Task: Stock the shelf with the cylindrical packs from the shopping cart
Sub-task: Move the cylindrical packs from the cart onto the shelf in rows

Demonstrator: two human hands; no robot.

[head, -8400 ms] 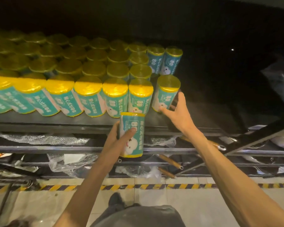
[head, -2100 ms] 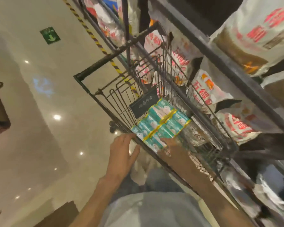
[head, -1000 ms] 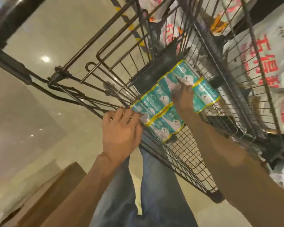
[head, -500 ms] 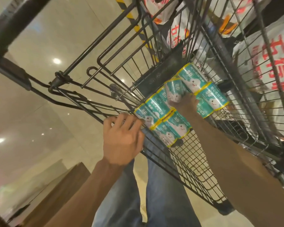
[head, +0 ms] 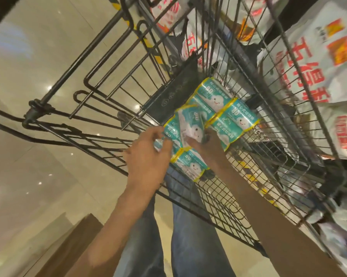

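A: From the head view, where are the packs?

B: The cylindrical packs (head: 212, 124) lie in a tight cluster on the wire floor of the shopping cart (head: 248, 198), pushed up against its near end wall by the dark plastic panel (head: 172, 92). None has left the cart yet.

A: And the hands?

B: The right hand (head: 206, 139) is down among them, fingers curled around one tilted pack (head: 190, 124) that seems to be lifting out of the cluster. The left hand (head: 148, 154) is at the cart's near edge, fingers bent around something small and pale-teal; I can't tell whether that is another pack's end or loose wrapping.

A: What could go wrong?

B: My guess: the packs look glossy and sit wedged side by side, so pulling one free could drag or roll its neighbours across the floor grid. A slippery film could also let the pack slide from a one-handed hold.

A: Room to move?

B: Straight up is open. The cart's side walls stand close on both sides, and the folded seat bars (head: 112, 62) cross the near end, so a sideways exit risks catching a wrist. White printed sacks (head: 316, 62) crowd the far side beyond the wire.
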